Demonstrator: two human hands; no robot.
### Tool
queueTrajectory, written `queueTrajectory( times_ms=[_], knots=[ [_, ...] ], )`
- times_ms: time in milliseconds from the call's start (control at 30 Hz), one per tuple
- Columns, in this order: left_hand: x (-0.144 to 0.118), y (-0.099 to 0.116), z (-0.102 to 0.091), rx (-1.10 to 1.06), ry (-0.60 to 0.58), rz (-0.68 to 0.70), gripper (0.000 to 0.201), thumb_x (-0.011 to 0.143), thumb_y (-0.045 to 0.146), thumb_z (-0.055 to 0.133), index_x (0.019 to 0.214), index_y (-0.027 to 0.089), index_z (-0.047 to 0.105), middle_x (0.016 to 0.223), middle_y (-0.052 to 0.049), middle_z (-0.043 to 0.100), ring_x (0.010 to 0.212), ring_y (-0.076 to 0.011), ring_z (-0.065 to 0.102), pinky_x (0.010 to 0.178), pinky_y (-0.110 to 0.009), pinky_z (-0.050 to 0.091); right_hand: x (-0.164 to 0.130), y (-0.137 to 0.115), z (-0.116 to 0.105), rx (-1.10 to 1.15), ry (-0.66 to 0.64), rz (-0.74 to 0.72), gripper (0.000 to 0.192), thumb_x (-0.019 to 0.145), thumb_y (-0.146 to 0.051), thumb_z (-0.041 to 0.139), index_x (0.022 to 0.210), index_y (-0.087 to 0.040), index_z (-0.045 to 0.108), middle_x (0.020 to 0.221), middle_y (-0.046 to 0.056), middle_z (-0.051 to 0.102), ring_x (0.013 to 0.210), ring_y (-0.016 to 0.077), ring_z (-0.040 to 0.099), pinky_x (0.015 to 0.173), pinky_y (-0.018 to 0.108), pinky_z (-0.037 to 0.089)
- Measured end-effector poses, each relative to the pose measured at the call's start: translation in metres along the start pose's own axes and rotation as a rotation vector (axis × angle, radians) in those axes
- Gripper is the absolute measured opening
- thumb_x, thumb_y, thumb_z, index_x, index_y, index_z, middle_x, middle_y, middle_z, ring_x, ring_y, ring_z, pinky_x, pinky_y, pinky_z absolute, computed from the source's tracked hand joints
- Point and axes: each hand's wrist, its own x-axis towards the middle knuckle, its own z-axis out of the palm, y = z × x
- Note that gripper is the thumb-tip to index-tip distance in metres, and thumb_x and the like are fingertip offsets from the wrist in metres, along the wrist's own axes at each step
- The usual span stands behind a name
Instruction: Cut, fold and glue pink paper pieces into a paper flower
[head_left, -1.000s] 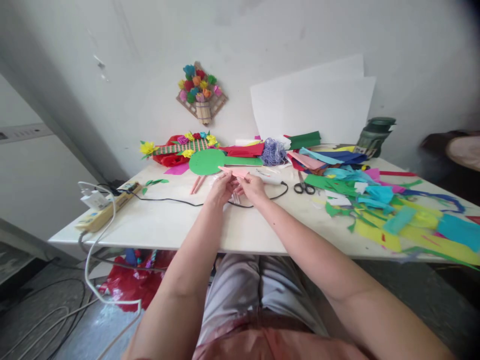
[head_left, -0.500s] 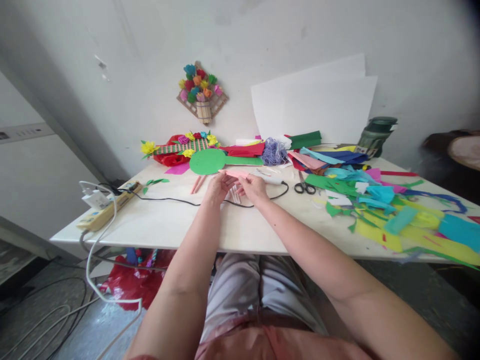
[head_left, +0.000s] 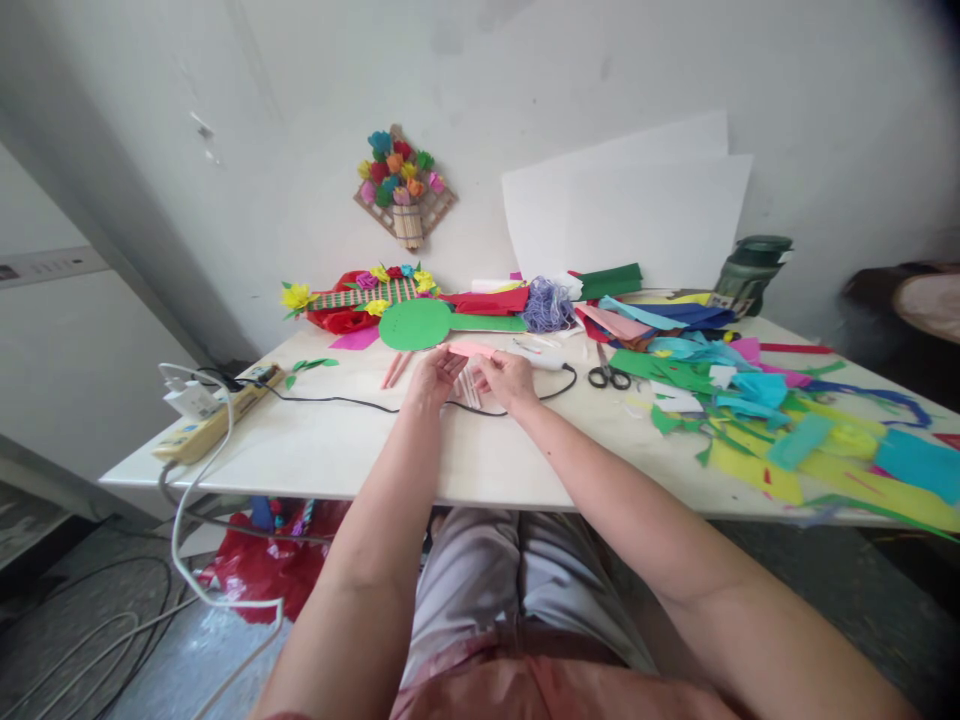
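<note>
Between my two hands is a small strip of pink paper, held just above the table. My left hand grips its left end, palm turned up. At the other end, my right hand has its fingers closed on the same strip. Thin white sticks lie on the table below and between the hands. Just left of them are pink sticks. Behind the hands lies a green paddle-shaped piece. A white glue gun, partly hidden by my right hand, has a black cord.
Black-handled scissors lie right of my hands. Coloured paper scraps cover the table's right side. A power strip sits at the left edge, its black cord crossing the table. A dark green bottle stands at the back right.
The pink strip has tilted slightly and shows more of its surface. Both hands have shifted only a little and stay at its ends.
</note>
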Motion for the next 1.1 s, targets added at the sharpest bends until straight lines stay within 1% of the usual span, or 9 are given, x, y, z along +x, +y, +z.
queueTrajectory(
  times_ms=[200, 367, 600, 667, 767, 867, 1000, 1067, 1100],
  knots=[
    [0.002, -0.001, -0.002, 0.029, -0.009, 0.019, 0.013, 0.076, 0.005, 0.053, 0.066, 0.014, 0.057, 0.062, -0.003, 0.064, 0.063, -0.0139, 0.066, 0.084, -0.034, 0.053, -0.003, -0.005, -0.002, 0.003, -0.005, 0.006, 0.028, 0.081, -0.037, 0.052, 0.071, -0.017, 0.067, 0.07, 0.003, 0.07, 0.053, 0.0146, 0.064, 0.052, 0.027, 0.054],
    [0.002, 0.0, -0.001, 0.055, 0.015, 0.03, 0.011, 0.074, 0.006, 0.058, 0.067, 0.014, 0.057, 0.064, -0.002, 0.065, 0.064, -0.0129, 0.066, 0.085, -0.032, 0.052, -0.002, -0.002, -0.002, -0.049, -0.013, 0.008, 0.031, 0.083, -0.039, 0.051, 0.07, -0.017, 0.069, 0.066, 0.003, 0.069, 0.055, 0.0155, 0.066, 0.054, 0.025, 0.053],
    [-0.002, 0.001, 0.0, 0.105, -0.006, 0.03, 0.01, 0.076, 0.007, 0.056, 0.069, 0.014, 0.058, 0.061, -0.002, 0.064, 0.067, -0.0133, 0.066, 0.086, -0.032, 0.052, -0.002, -0.002, -0.001, -0.002, -0.016, 0.001, 0.031, 0.081, -0.041, 0.053, 0.09, -0.017, 0.071, 0.076, 0.003, 0.072, 0.054, 0.0156, 0.066, 0.052, 0.025, 0.053],
    [-0.005, 0.002, 0.001, 0.105, -0.026, 0.037, 0.01, 0.076, 0.008, 0.057, 0.069, 0.014, 0.058, 0.062, -0.002, 0.065, 0.066, -0.0132, 0.066, 0.086, -0.033, 0.052, -0.002, -0.003, -0.001, 0.031, -0.021, 0.02, 0.029, 0.08, -0.04, 0.055, 0.087, -0.017, 0.071, 0.073, 0.003, 0.071, 0.053, 0.0158, 0.065, 0.051, 0.026, 0.053],
    [-0.008, 0.003, 0.004, 0.083, -0.042, 0.03, 0.008, 0.078, 0.012, 0.058, 0.07, 0.014, 0.059, 0.065, -0.003, 0.066, 0.065, -0.0132, 0.066, 0.085, -0.033, 0.052, -0.002, -0.004, -0.001, 0.075, -0.011, 0.057, 0.026, 0.08, -0.036, 0.055, 0.075, -0.015, 0.07, 0.065, 0.003, 0.069, 0.051, 0.0155, 0.064, 0.05, 0.027, 0.054],
    [-0.01, 0.003, 0.007, 0.055, -0.046, 0.004, 0.009, 0.08, 0.015, 0.058, 0.071, 0.015, 0.059, 0.065, -0.003, 0.065, 0.065, -0.0135, 0.066, 0.085, -0.032, 0.052, -0.001, -0.003, 0.0, 0.067, 0.009, 0.058, 0.027, 0.08, -0.037, 0.055, 0.072, -0.016, 0.068, 0.061, 0.003, 0.067, 0.049, 0.0146, 0.063, 0.051, 0.027, 0.054],
    [-0.01, 0.001, 0.009, 0.051, -0.013, -0.03, 0.007, 0.08, 0.014, 0.06, 0.073, 0.015, 0.058, 0.065, -0.002, 0.065, 0.068, -0.0139, 0.067, 0.084, -0.031, 0.052, 0.0, 0.003, 0.001, -0.004, 0.006, -0.014, 0.031, 0.081, -0.043, 0.053, 0.075, -0.018, 0.069, 0.07, 0.003, 0.07, 0.052, 0.0143, 0.064, 0.052, 0.026, 0.054],
    [-0.009, 0.001, 0.008, 0.084, 0.003, -0.056, 0.009, 0.08, 0.02, 0.062, 0.074, 0.015, 0.057, 0.065, -0.003, 0.065, 0.07, -0.0152, 0.067, 0.081, -0.031, 0.053, 0.0, 0.006, 0.001, -0.031, 0.01, -0.035, 0.032, 0.082, -0.044, 0.052, 0.076, -0.018, 0.069, 0.071, 0.004, 0.071, 0.055, 0.0149, 0.065, 0.053, 0.025, 0.053],
    [-0.007, 0.001, 0.007, 0.11, 0.013, -0.067, 0.014, 0.08, 0.026, 0.063, 0.075, 0.015, 0.057, 0.066, -0.005, 0.065, 0.072, -0.0165, 0.068, 0.08, -0.031, 0.053, 0.0, 0.006, 0.001, -0.037, 0.017, -0.033, 0.032, 0.082, -0.044, 0.052, 0.075, -0.018, 0.069, 0.071, 0.004, 0.07, 0.056, 0.0153, 0.066, 0.053, 0.024, 0.053]
  ],
)
